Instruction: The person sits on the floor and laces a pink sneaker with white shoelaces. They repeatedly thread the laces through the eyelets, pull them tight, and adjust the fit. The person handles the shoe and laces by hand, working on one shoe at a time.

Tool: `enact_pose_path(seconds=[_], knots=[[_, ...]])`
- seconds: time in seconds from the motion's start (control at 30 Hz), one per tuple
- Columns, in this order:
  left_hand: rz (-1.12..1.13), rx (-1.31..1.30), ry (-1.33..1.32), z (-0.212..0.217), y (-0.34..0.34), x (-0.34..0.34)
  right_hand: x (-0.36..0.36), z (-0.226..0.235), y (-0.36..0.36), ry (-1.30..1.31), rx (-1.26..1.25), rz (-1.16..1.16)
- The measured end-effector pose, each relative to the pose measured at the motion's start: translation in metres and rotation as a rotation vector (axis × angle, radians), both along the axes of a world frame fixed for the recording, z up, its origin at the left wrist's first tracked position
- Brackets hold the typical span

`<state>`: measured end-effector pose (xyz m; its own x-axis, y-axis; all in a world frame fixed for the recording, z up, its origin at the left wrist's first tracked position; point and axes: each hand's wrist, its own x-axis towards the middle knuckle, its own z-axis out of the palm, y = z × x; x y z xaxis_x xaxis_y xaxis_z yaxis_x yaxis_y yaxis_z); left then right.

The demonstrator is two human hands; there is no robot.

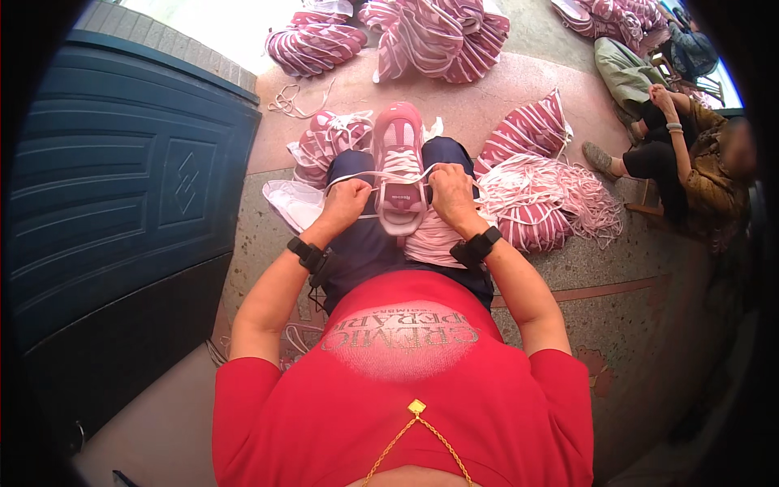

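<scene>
A pink sneaker (399,134) with white lacing sits upright between my knees, its toe pointing away from me and its heel opening facing me. A pale shoelace (367,174) from its eyelets stretches out to both sides. My left hand (349,201) is closed around the lace on the left of the shoe. On the right, my right hand (453,193) grips the lace at about the same height. Some loose lace ends trail beyond my fists. Beside my left knee lies another pink laced sneaker (337,134), partly on a pink-and-white bag.
Right of my legs, a heap of loose pink laces (540,191) lies over a striped bag (527,134). More striped bundles (442,36) stand ahead. A blue panelled door (122,178) borders the left. Another person (690,154) sits at the far right.
</scene>
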<state>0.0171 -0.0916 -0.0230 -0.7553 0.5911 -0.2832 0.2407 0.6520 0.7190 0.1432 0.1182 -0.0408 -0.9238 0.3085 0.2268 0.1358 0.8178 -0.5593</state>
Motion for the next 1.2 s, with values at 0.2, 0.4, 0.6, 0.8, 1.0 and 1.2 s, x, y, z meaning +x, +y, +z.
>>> enact_pose_path(seconds=[0.2,0.4,0.6,0.8,1.0,1.2], knots=[[-0.102,-0.062,0.359,0.002,0.01,0.008,-0.002,0.003,-0.006,0.01,0.099,0.058],[-0.211,-0.085,0.451,0.003,0.009,0.005,-0.004,0.002,-0.003,-0.031,0.213,0.128],[-0.324,-0.085,0.648,0.005,0.023,0.01,-0.006,0.001,-0.008,-0.026,0.13,0.007],[-0.164,-0.139,0.844,0.025,0.025,0.021,0.004,0.023,-0.008,-0.067,0.249,-0.003],[-0.195,-0.198,0.693,0.019,0.02,0.033,0.006,0.02,-0.009,-0.188,0.199,0.072],[-0.206,0.056,0.432,0.022,0.057,-0.005,0.012,-0.002,0.005,0.022,-0.181,0.09]])
